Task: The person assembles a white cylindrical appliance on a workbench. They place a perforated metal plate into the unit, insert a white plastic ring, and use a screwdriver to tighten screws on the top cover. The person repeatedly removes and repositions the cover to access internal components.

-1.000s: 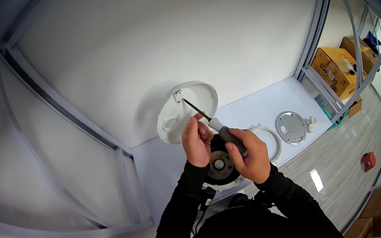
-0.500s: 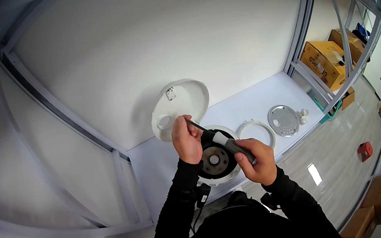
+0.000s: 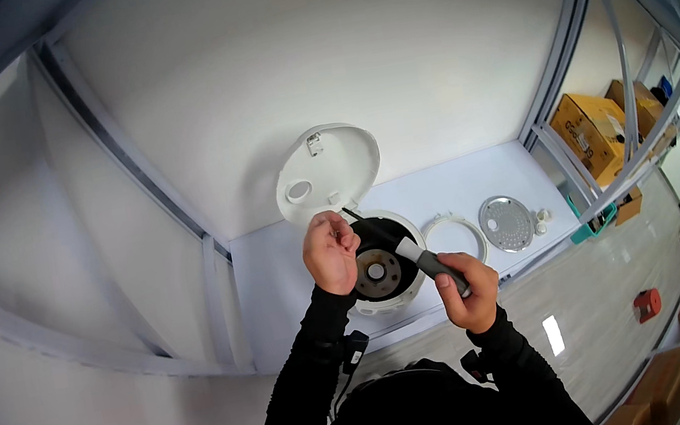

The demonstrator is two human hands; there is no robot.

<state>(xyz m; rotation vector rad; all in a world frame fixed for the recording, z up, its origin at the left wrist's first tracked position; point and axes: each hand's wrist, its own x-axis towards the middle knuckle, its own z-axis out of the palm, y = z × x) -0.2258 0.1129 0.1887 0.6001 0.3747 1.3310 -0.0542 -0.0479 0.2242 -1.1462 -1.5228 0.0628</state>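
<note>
A: Starting from the left of the frame, what is there?

B: Bare white wall panels with grey framing, then the white table [image 3: 277, 267] near the centre. The left hand [image 3: 330, 252] is curled closed just above the rim of the open rice cooker [image 3: 381, 273], its fingertips pinched at the dark shaft end of the screwdriver [image 3: 403, 247].

A: And the cooker itself?

B: It sits at the centre of the frame on the table, white-bodied, its round lid [image 3: 326, 170] tipped up behind it. The pot well is bare, showing a dark heating plate with a pale hub.

A: The other hand?

B: The right hand [image 3: 466, 289], lower right of centre, is clenched around the screwdriver's grey handle. The tool slants up-left across the cooker's mouth.

A: Further right?

B: A white ring [image 3: 453, 235] lies flat just beside the cooker, then a round perforated metal plate [image 3: 507, 222]. Cardboard boxes [image 3: 585, 129] stand beyond the table's right end, and a small red object [image 3: 646, 304] sits on the floor.
</note>
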